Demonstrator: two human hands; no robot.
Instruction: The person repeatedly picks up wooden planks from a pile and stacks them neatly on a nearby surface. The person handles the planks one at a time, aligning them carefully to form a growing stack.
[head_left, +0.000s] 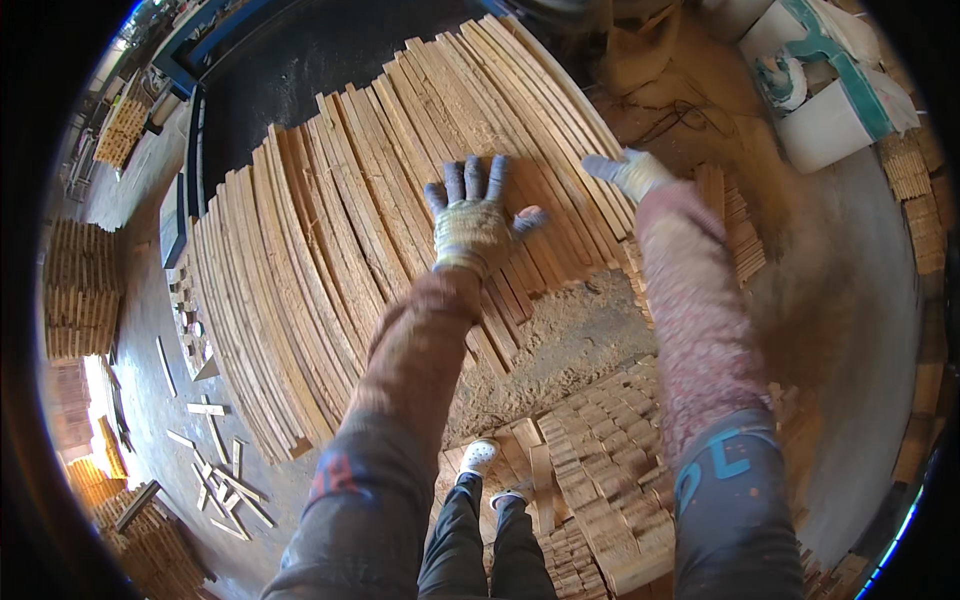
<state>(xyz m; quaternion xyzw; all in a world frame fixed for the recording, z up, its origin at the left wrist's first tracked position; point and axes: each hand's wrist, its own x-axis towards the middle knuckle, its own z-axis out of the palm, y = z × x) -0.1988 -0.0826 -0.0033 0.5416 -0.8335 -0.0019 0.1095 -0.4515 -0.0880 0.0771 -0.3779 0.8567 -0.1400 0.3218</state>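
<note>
A broad layer of long, narrow wooden strips [350, 200] lies side by side in front of me, with sawdust scattered over it. My left hand [470, 220], in a pale knit glove with grey-blue fingertips, rests flat on the middle strips with its fingers spread. At the right edge of the layer is my right hand [630, 172], gloved the same way. Its fingers point left against the outermost strip, with the thumb side up. Motion blurs it a little, and its underside is hidden, so I cannot tell whether it grips the strip.
Below the strips is a sawdust-covered surface [570, 330]. A stack of wood pieces [610, 450] stands by my feet. Loose offcuts [225, 490] litter the floor at left, near stacked lumber [80, 285]. A white and green container [825, 125] stands at the far right.
</note>
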